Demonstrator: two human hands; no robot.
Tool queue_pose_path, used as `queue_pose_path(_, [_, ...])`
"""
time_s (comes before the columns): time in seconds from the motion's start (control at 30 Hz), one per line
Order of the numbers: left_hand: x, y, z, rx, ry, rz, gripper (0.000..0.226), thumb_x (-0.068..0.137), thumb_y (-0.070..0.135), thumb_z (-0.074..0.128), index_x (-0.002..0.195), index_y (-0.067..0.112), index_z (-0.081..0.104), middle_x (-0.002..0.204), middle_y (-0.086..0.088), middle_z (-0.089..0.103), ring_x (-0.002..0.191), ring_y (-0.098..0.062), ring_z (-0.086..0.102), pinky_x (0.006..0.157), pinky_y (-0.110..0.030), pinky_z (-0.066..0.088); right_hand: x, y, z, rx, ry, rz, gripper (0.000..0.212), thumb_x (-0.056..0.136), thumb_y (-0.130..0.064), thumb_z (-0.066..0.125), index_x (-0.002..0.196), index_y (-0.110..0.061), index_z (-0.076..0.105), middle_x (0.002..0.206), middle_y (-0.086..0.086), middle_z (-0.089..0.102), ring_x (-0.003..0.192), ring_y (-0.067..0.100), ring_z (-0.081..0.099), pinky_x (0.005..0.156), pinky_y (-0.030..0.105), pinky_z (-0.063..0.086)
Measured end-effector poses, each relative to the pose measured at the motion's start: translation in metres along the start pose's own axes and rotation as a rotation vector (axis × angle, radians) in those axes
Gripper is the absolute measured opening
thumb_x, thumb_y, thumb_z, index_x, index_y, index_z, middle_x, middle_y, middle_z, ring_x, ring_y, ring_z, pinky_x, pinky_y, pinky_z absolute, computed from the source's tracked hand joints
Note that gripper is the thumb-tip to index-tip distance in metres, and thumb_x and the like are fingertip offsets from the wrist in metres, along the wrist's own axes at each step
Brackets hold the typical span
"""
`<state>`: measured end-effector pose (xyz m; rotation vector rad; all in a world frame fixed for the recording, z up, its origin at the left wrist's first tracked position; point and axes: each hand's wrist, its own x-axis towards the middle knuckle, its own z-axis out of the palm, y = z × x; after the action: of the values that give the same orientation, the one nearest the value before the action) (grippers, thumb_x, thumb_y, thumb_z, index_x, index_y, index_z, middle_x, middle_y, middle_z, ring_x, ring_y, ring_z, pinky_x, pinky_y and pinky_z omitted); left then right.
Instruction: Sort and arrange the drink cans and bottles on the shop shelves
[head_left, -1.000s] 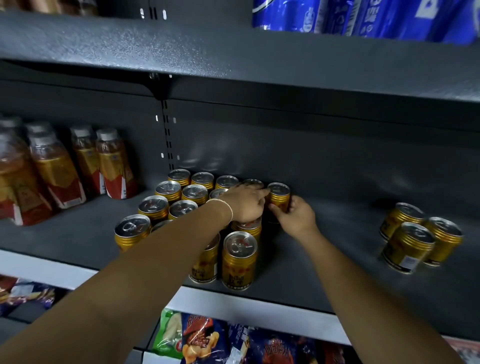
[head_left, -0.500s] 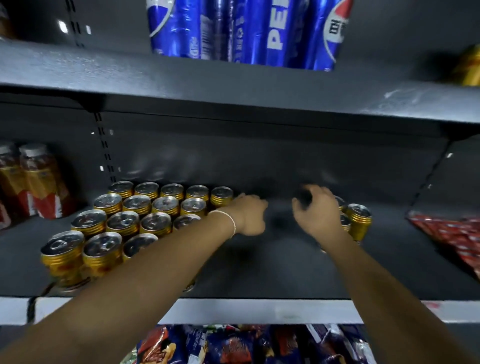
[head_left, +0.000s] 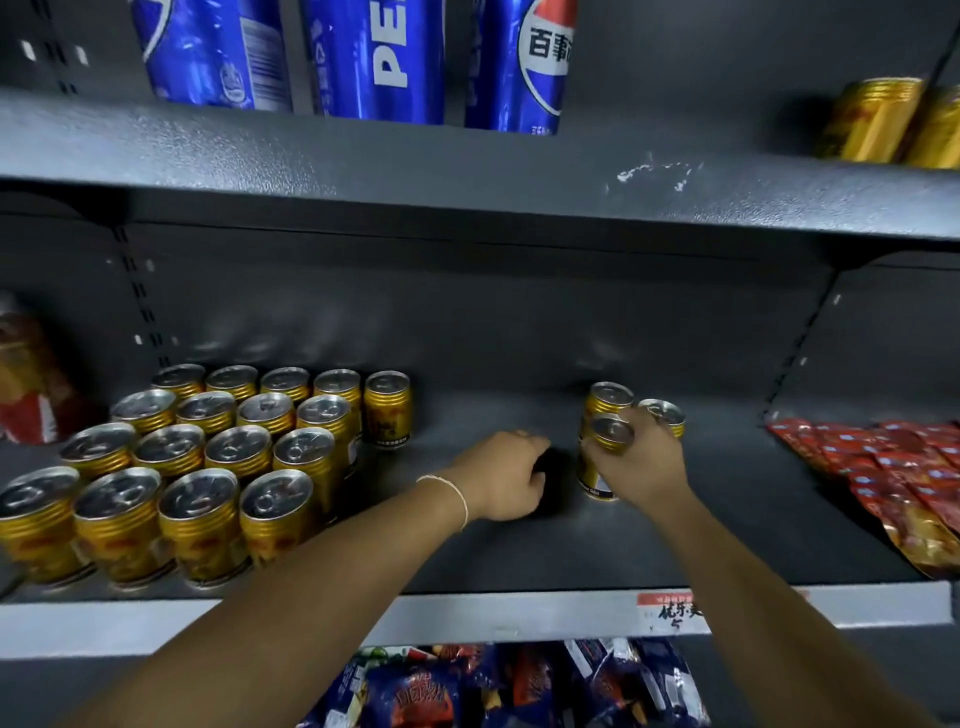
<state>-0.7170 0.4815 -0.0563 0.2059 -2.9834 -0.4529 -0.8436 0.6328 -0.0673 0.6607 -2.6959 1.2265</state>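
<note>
Several small gold cans (head_left: 223, 457) stand in rows on the left of the dark middle shelf (head_left: 467, 561). Three more gold cans form a small group to the right. My right hand (head_left: 641, 462) grips the nearest can of that group (head_left: 597, 467); the other two (head_left: 609, 397) (head_left: 665, 413) stand just behind it. My left hand (head_left: 506, 475) hovers over the bare shelf between the two groups, fingers loosely curled and holding nothing.
Blue Pepsi cans (head_left: 374, 57) and tall gold cans (head_left: 878, 119) stand on the upper shelf. Red snack packets (head_left: 904, 467) lie at the right of the middle shelf. A bottle (head_left: 26, 374) shows at the far left. Snack bags (head_left: 467, 686) fill the shelf below.
Both hands have left the big can block and moved right. My right hand has taken hold of the nearest can of the small group. The view has swung right and up.
</note>
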Motion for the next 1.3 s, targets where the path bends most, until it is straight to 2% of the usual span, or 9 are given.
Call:
queue_pose_path(0.1, [-0.006, -0.002, 0.002, -0.016, 0.006, -0.012, 0.044, 0.094, 0.029, 0.053, 0.134, 0.009, 0.052, 0.137, -0.013, 0.054, 0.126, -0.03, 0.049, 0.105, -0.035, 0.042, -0.001, -0.004, -0.001, 0.166, -0.047, 0.013, 0.04, 0.072, -0.029, 0.085, 0.09, -0.04, 0.051, 0.083, -0.021, 0.062, 0.086, 0.012, 0.061, 0.073, 0.021, 0.043])
queue_pose_path(0.2, [-0.009, -0.006, -0.004, -0.09, 0.008, -0.047, 0.051, 0.093, 0.028, 0.06, 0.139, 0.01, 0.049, 0.143, -0.01, 0.051, 0.131, -0.027, 0.047, 0.105, -0.028, 0.037, 0.0, -0.012, -0.001, 0.401, -0.206, 0.089, 0.058, 0.071, -0.016, 0.088, 0.113, -0.034, 0.052, 0.094, -0.011, 0.07, 0.097, 0.012, 0.067, 0.081, 0.026, 0.049])
queue_pose_path(0.3, [-0.013, -0.016, -0.018, -0.326, -0.111, -0.157, 0.069, 0.086, 0.03, 0.074, 0.144, 0.01, 0.043, 0.144, -0.006, 0.05, 0.13, -0.023, 0.05, 0.11, -0.033, 0.039, -0.006, -0.028, -0.003, 0.631, -0.322, 0.163, 0.072, 0.073, -0.014, 0.087, 0.134, -0.027, 0.05, 0.11, 0.003, 0.068, 0.1, 0.014, 0.064, 0.073, 0.025, 0.047])
queue_pose_path(0.43, [-0.026, -0.026, -0.036, -0.737, -0.174, -0.196, 0.065, 0.074, 0.014, 0.085, 0.13, 0.014, 0.054, 0.125, -0.004, 0.065, 0.116, -0.02, 0.061, 0.107, -0.039, 0.045, -0.013, -0.058, 0.0, 0.803, -0.413, 0.137, 0.069, 0.071, -0.014, 0.086, 0.132, -0.024, 0.054, 0.106, 0.009, 0.073, 0.102, 0.021, 0.069, 0.085, 0.035, 0.053])
queue_pose_path(0.57, [-0.042, -0.038, -0.053, -0.874, -0.105, -0.21, 0.056, 0.068, 0.011, 0.088, 0.113, 0.025, 0.057, 0.113, 0.0, 0.067, 0.104, -0.015, 0.066, 0.091, -0.029, 0.055, -0.02, -0.086, 0.009, 0.908, -0.438, 0.138, 0.074, 0.06, -0.022, 0.086, 0.128, -0.017, 0.057, 0.107, 0.01, 0.074, 0.104, 0.024, 0.07, 0.089, 0.037, 0.056])
queue_pose_path(0.77, [-0.065, -0.062, -0.073, -0.805, 0.037, -0.282, 0.052, 0.061, 0.019, 0.092, 0.103, 0.021, 0.061, 0.1, 0.0, 0.072, 0.095, -0.017, 0.069, 0.09, -0.041, 0.057, -0.038, -0.12, 0.036, 0.901, -0.601, 0.116, 0.045, 0.081, -0.033, 0.072, 0.116, -0.005, 0.064, 0.104, 0.012, 0.076, 0.097, 0.022, 0.074, 0.07, 0.025, 0.059])
queue_pose_path(0.97, [-0.087, -0.087, -0.09, -0.413, 0.116, -0.262, 0.064, 0.058, 0.045, 0.09, 0.111, 0.026, 0.058, 0.102, 0.008, 0.065, 0.093, -0.01, 0.061, 0.086, -0.032, 0.054, -0.048, -0.148, 0.063, 0.877, -0.659, 0.075, 0.055, 0.068, -0.026, 0.081, 0.118, -0.008, 0.065, 0.107, 0.011, 0.075, 0.097, 0.025, 0.073, 0.071, 0.03, 0.059])
queue_pose_path(1.13, [-0.099, -0.115, -0.109, -0.379, -0.002, -0.194, 0.041, 0.08, 0.025, 0.08, 0.115, 0.017, 0.06, 0.109, -0.001, 0.068, 0.101, -0.02, 0.064, 0.093, -0.037, 0.052, -0.048, -0.158, 0.087, 0.969, -0.626, 0.111, 0.05, 0.071, -0.024, 0.078, 0.114, -0.003, 0.064, 0.102, 0.013, 0.076, 0.094, 0.024, 0.074, 0.068, 0.028, 0.06])
queue_pose_path(1.3, [-0.097, -0.13, -0.103, -0.383, 0.173, -0.137, 0.034, 0.094, 0.013, 0.06, 0.127, 0.012, 0.061, 0.121, -0.004, 0.066, 0.112, -0.018, 0.061, 0.1, -0.033, 0.048, -0.043, -0.158, 0.097, 1.014, -0.561, 0.124, 0.044, 0.073, -0.024, 0.076, 0.111, -0.003, 0.065, 0.102, 0.013, 0.076, 0.096, 0.024, 0.074, 0.07, 0.028, 0.06])
